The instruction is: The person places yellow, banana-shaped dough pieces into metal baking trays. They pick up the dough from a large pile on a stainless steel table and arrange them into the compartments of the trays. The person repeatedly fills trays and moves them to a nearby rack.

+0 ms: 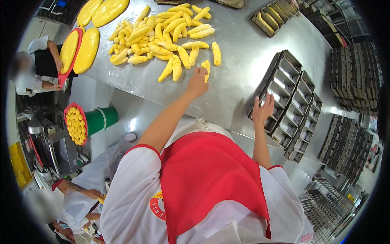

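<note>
A long yellow dough roll (206, 70) is in my left hand (198, 83), whose fingers are closed on its near end at the table's front side. Left of that hand, several more yellow dough rolls (154, 38) lie heaped and scattered on the metal table (231, 77). My right hand (263, 109) is at the left edge of a strapped set of loaf pans (284, 75), thumb and fingers apart. The pans' visible compartments hold no dough, though my hand covers part of one.
Flat yellow dough slabs (86, 51) lie at the far left, where a person (40, 61) holds a red tray. Yellow dough balls fill a red tray (85, 126) by a green bucket (103, 119). Pan stacks (353, 77) stand right; a filled pan (270, 20) sits at the back.
</note>
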